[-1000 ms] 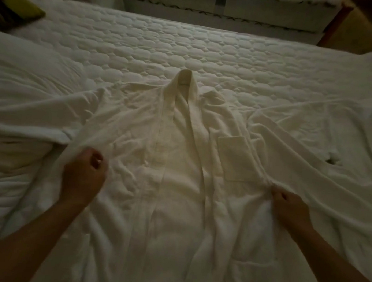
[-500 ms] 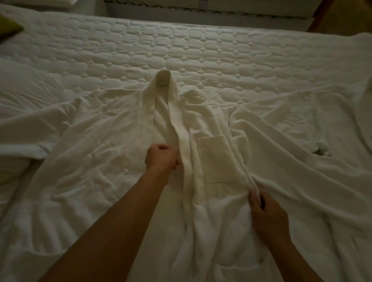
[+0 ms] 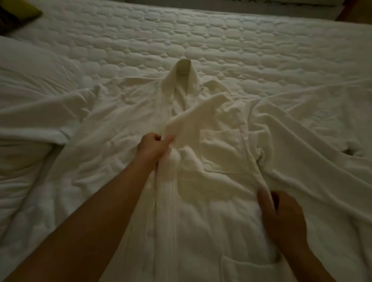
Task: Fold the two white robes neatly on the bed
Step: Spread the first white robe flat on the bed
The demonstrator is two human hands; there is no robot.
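Your left hand (image 3: 151, 147), just left of the chest pocket (image 3: 221, 152) on the robe (image 3: 196, 229), is bare. The left forearm (image 3: 100, 223) behind it is uncovered right down to the frame edge. Your right hand (image 3: 283, 218), below and right of that pocket, is bare too, and the right forearm (image 3: 318, 278) is equally uncovered. Dim light hides finer detail on your fingers.

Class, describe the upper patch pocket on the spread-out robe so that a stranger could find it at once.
On the quilted bed lies a white robe, collar pointing away. Its upper pocket is the square patch just right of the left hand, which grips the front edge. Unlike the lower pocket by the right hand, it sits nearer the collar.
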